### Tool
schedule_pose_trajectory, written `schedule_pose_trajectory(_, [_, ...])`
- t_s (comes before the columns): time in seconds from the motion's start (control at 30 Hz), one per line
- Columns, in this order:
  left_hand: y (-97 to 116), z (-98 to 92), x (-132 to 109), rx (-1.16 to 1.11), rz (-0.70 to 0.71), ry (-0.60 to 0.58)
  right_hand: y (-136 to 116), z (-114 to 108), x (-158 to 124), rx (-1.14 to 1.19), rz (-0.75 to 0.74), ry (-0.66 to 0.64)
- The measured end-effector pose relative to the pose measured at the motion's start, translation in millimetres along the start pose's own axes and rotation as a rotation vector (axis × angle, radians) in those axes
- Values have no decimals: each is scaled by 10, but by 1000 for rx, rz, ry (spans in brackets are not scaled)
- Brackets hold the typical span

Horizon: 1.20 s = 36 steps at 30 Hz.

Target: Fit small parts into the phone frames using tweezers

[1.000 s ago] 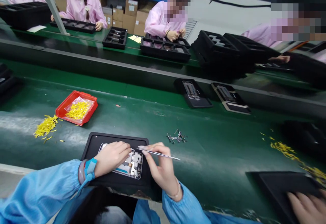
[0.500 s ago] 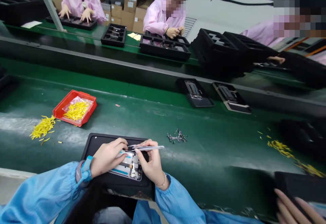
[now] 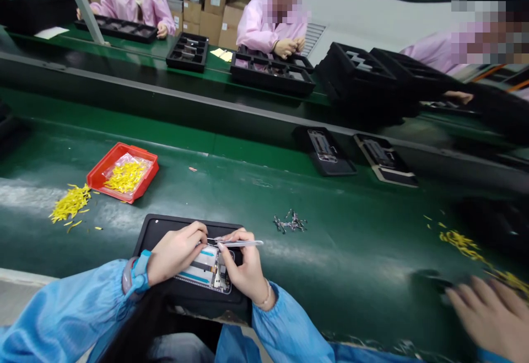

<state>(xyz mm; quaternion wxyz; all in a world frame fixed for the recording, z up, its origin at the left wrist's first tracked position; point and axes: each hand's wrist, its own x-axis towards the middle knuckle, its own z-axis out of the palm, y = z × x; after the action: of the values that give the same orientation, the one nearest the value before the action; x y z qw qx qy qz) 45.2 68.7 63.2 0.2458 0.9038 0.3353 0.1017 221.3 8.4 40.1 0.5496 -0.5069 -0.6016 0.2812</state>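
Observation:
An opened phone (image 3: 206, 270) with blue strips and an exposed circuit board lies on a black padded tray (image 3: 163, 226) in front of me. My right hand (image 3: 248, 268) is closed on metal tweezers (image 3: 244, 243), whose tips point left over the phone's upper edge. Against that same edge, my left hand (image 3: 176, 254) has its fingers bent and pinched together close to the tweezer tips. Whatever lies between its fingertips is too small to make out.
A red bin (image 3: 142, 187) of yellow strips stands at the left, beside a loose yellow pile (image 3: 70, 203). Small dark parts (image 3: 290, 221) lie right of the tray. Two trayed phones sit farther back. Another person's hand (image 3: 487, 308) is at the right; co-workers sit opposite.
My hands stay at the phone's upper edge, the tweezers shifting slightly. At the right, the other person's hand has moved up and the black tray there is out of sight.

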Motion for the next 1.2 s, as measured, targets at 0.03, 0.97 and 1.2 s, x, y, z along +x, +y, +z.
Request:
schedule_pose_trajectory(0.03, [1,-9,1,1,-2,-10,1,0,-1,4,1,2])
schedule_pose_trajectory(0.97, [-23,1,16,83,187,144,35,7,-8,122,141,-7])
schedule_pose_trajectory(1.2, [-41,27,13,-30,162,133,35,10,-19,126,147,9])
